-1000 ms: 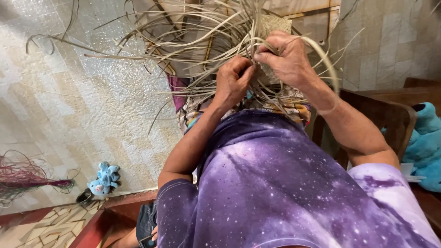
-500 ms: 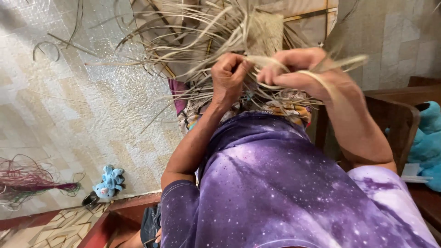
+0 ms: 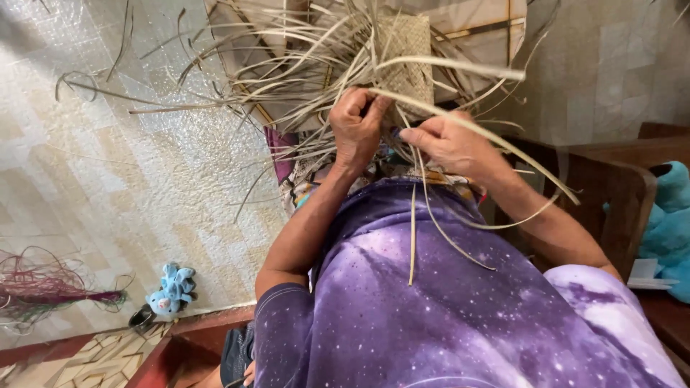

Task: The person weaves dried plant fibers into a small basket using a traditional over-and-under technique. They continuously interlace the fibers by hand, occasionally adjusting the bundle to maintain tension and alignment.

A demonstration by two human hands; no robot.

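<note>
A partly woven pale straw mat [image 3: 407,54] with many loose straw strips [image 3: 287,79] fanning out lies in front of me, above my purple shirt. My left hand [image 3: 359,123] is closed in a fist on a bunch of strips at the mat's lower edge. My right hand [image 3: 451,146] sits just to its right, fingers pinched on one long strip [image 3: 503,147] that runs down to the right over my forearm. Other loose strips hang down over my shirt.
Pale patterned floor tiles [image 3: 108,165] spread to the left. A small blue plush toy [image 3: 171,289] and a bundle of purple-red fibres [image 3: 47,293] lie at the lower left. Dark wooden furniture [image 3: 611,190] and a teal cloth [image 3: 670,215] stand on the right.
Both hands have come lower and closer to my body. My right hand has shifted right and drawn a long strip out across my forearm; the left stays clenched on the strips.
</note>
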